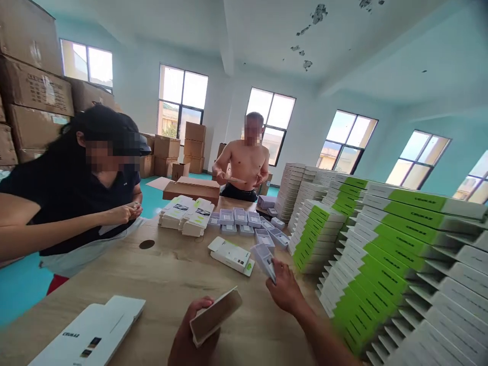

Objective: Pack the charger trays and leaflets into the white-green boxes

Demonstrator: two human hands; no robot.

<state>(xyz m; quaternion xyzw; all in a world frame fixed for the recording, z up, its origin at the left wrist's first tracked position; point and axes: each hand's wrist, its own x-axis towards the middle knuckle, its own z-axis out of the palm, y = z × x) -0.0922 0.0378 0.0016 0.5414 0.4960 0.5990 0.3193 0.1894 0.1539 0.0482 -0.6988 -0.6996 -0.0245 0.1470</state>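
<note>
Our left hand (190, 330) has its grip closed around a flat folded carton (215, 315), held just above the worktop (168, 274). Our right hand (284, 292), up and to the right of it, pinches a clear plastic tray (264, 260) at its lower end. Just beyond that grip lies a white box (231, 254); to its right rise stacks of green-and-white boxes (366, 264).
</note>
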